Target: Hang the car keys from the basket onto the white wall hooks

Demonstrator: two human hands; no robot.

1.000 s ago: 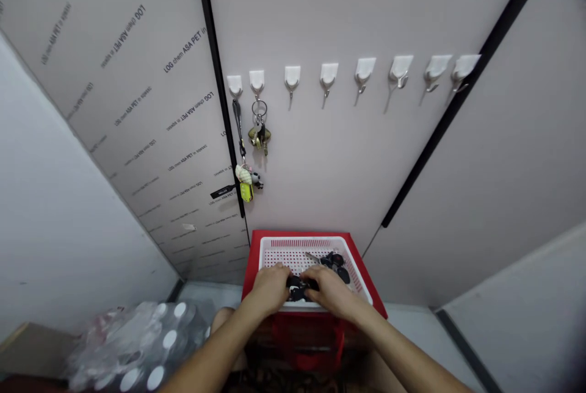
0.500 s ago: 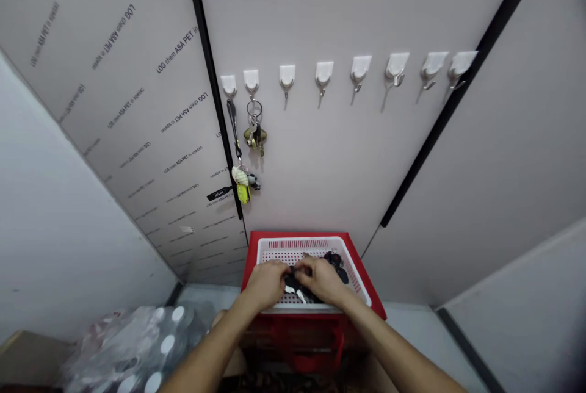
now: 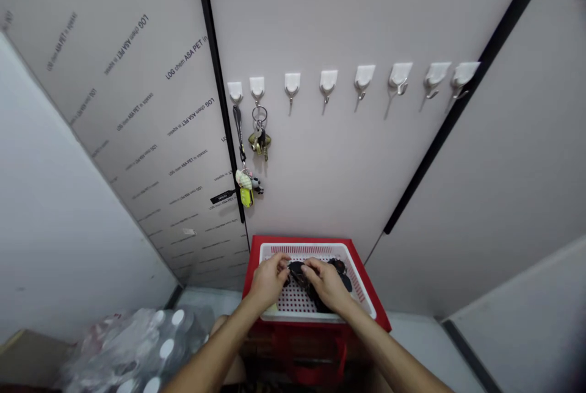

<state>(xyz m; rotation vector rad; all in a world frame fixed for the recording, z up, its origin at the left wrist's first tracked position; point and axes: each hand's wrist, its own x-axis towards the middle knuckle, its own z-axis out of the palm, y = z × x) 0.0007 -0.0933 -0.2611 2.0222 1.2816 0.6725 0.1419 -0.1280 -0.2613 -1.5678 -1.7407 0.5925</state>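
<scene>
Now gripping dark key bunch [image 3: 296, 270] with left hand [image 3: 270, 278] and right hand [image 3: 327, 284], fingers closed on it from either side, low inside white basket [image 3: 366, 301] atop red stool [image 3: 383, 320]. More dark keys [image 3: 343, 267] just beside right hand. Above, wall hooks [image 3: 292, 82], two holding hung keys [image 3: 259, 140].

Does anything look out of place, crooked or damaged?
Nothing stands out. Two key bunches hang from the leftmost hooks; the left hand and right hand hold dark keys in the white basket on the red stool.
</scene>
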